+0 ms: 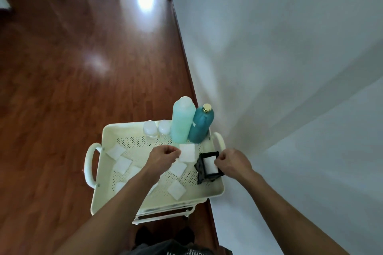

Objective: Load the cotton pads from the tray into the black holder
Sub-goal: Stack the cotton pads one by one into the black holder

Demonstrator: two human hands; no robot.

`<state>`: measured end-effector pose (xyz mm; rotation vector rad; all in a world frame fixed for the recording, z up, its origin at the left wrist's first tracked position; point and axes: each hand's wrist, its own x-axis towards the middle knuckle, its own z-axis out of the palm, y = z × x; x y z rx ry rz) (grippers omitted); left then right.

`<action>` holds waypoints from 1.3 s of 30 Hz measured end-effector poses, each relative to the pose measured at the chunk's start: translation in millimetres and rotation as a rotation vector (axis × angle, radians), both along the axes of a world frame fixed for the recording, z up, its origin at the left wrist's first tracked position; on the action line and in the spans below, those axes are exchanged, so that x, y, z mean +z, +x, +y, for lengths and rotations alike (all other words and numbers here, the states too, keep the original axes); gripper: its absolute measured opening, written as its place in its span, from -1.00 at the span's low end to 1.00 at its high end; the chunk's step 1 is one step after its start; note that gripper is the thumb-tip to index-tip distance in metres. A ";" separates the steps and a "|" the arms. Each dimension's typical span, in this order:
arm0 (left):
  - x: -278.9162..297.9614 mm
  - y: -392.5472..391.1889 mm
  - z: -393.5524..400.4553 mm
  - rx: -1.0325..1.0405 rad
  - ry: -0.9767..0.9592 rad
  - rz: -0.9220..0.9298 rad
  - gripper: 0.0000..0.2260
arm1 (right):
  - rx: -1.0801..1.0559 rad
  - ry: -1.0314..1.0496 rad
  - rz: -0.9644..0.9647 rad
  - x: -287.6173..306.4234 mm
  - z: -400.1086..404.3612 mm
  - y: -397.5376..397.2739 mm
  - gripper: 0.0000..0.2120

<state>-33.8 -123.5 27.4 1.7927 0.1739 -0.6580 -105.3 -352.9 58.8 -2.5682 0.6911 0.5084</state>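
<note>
A cream perforated tray [107, 196] holds several white square cotton pads, such as one [176, 189] near the front and one [122, 164] at the left. The black holder [202, 168] stands at the tray's right side with a white pad [209, 164] inside it. My left hand [163, 156] hovers over the tray's middle and pinches the left edge of a cotton pad [187, 152], just left of the holder. My right hand [231, 162] is at the holder's right rim, its curled fingertips gripping the rim beside the pad inside.
At the tray's back stand a light green bottle [182, 120], a teal bottle with a gold cap [201, 124] and two small clear jars [150, 130]. The tray tops a cart with side handles [90, 165]. A white wall runs close on the right; wooden floor lies to the left.
</note>
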 end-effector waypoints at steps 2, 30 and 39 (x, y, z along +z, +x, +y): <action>-1.1 -1.5 2.2 0.008 0.008 0.004 -0.95 | 0.030 -0.039 0.007 -3.9 5.3 2.0 -0.80; -5.7 -13.5 -40.4 0.081 0.058 0.050 -0.91 | 0.666 -0.149 0.211 -6.3 3.7 -15.0 -0.69; -2.8 -14.2 -42.6 0.095 0.080 0.053 -0.92 | 0.683 -0.097 0.229 0.8 1.6 -13.0 -0.70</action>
